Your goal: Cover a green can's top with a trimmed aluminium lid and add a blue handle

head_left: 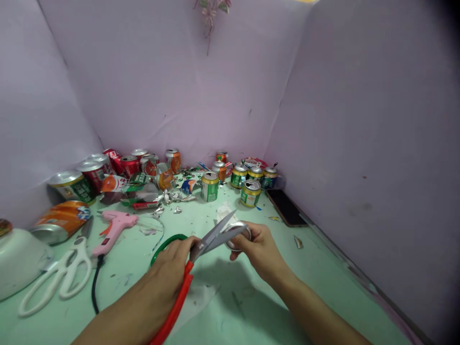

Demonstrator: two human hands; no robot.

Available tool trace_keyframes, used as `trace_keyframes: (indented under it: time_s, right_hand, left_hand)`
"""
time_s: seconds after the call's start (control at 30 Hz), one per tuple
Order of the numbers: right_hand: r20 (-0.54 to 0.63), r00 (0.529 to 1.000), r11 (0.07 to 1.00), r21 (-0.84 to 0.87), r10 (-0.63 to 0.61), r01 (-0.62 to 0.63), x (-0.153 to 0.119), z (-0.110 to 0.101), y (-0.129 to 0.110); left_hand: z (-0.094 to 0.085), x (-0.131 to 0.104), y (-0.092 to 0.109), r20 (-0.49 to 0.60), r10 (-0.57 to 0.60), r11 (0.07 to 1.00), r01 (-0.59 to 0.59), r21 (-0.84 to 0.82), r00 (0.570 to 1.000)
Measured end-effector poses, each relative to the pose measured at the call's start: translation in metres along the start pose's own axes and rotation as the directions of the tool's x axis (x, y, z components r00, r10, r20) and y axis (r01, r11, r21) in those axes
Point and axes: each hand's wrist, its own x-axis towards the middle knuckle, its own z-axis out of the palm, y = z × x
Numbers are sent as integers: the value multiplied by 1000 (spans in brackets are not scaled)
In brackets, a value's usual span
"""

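Note:
My left hand point(174, 261) is closed on large scissors point(210, 242) with one red and one green handle. Their blades stand apart and point up to the right. Between the fingers of my right hand point(264, 247) is a small round silver can end point(230, 245), tilted toward me. The lower blade passes across it; whether the blade bites into the metal I cannot tell. Just behind lies a crumpled white tissue point(223, 211). Several cut green-and-yellow cans, such as one can point(209, 188) and another can point(250, 195), stand beyond my hands.
At left lie white-handled scissors point(66, 273), a pink glue gun point(115, 230) with a black cord, and an orange can point(63, 218). Red cans point(129, 166) and metal scraps point(176, 195) crowd the back. A phone point(285, 208) rests by the right wall; walls enclose three sides.

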Motion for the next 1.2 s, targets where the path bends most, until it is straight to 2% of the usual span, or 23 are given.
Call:
trace_keyframes:
  time_s: [0.17,0.27,0.37,0.47,0.57,0.7,0.87,1.2]
  right_hand:
    - [91,991,991,-83,-100,108,-4,6,3]
    - [141,981,980,-128,-132,150,-5,8,7]
    - [164,980,976,-167,-113,140,-5,7,9]
    - [196,974,961,-225,-114,158,-6,4,7]
    - [228,964,945,-262,-137,196,-6,2,5]
    - [230,965,950,-250,-129,187,-6,2,6]
    - [230,965,943,-270,-130,192,-4,2,10]
    - [220,972,937,-313,-88,156,-1,-3,7]
  left_hand:
    - [12,5,-5,16,-29,997,28,70,999]
    - [6,4,1,76,17,995,-24,98,997]
    - [-4,2,9,157,54,984,-79,160,986]
    - [-9,1,11,154,51,967,-88,238,987]
    - [-8,2,9,156,62,966,-98,239,986]
    - [-6,3,11,167,14,978,-49,205,986]
    - [-8,5,22,183,-59,970,13,244,981]
    - [-7,8,19,176,-81,925,8,380,981]
